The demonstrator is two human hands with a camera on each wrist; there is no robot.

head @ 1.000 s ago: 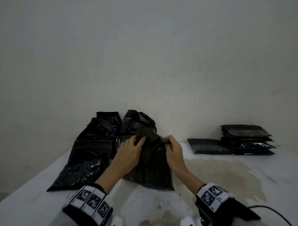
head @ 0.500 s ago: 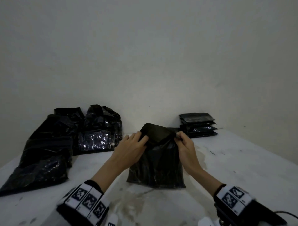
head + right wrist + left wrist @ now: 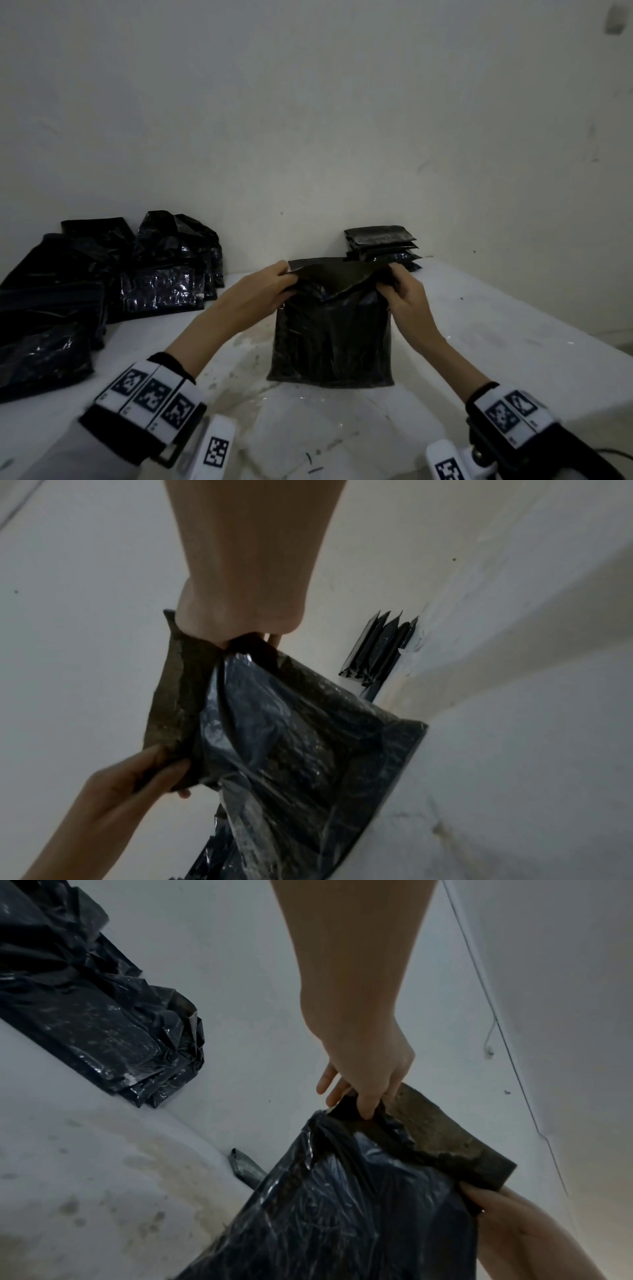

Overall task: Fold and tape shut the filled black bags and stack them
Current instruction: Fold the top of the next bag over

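A: Where is the bag (image 3: 330, 337) just now?

B: Near the middle of the table (image 3: 496, 329), its bottom resting on the top, its upper part lifted toward the back edge; the flap (image 3: 337, 275) stands up between the two hands.

A: And the left hand (image 3: 255, 296)?

B: Fingers curled over the flap's left corner, thumb beneath, pinching the plastic; the right wrist view shows that pinch plainly.

A: The right hand (image 3: 406, 296)?

B: Likewise; its fingers are bent round the flap's right corner and grip it; the left wrist view shows a fingertip pressed into the crumpled rim.

A: What else lies on the table?

B: A heap (image 3: 102, 281) of loose black bags toward the back left corner, against the wall (image 3: 308, 120); a stack (image 3: 382, 245) of flat bags at the back edge, just behind the held one; brownish stains on the tabletop round the bag.
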